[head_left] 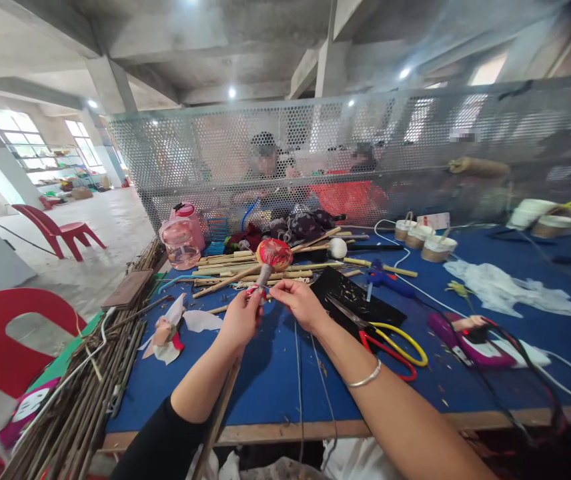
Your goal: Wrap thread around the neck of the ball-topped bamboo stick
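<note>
My left hand is closed around a stick whose lower end runs down past the table edge. At its top is a round red and yellowish head, with a grey-wrapped neck below it. Close by on the right, my right hand pinches a thin grey cord by the neck; two strands hang below that hand over the table edge. Scissors with red and yellow handles lie beside my right forearm, partly on a black cloth.
Wooden sticks, a white ball and a blue glue gun lie farther back. Fabric petals are on the left, near bundled twigs. A pink bottle stands before a perforated metal screen; people sit behind it.
</note>
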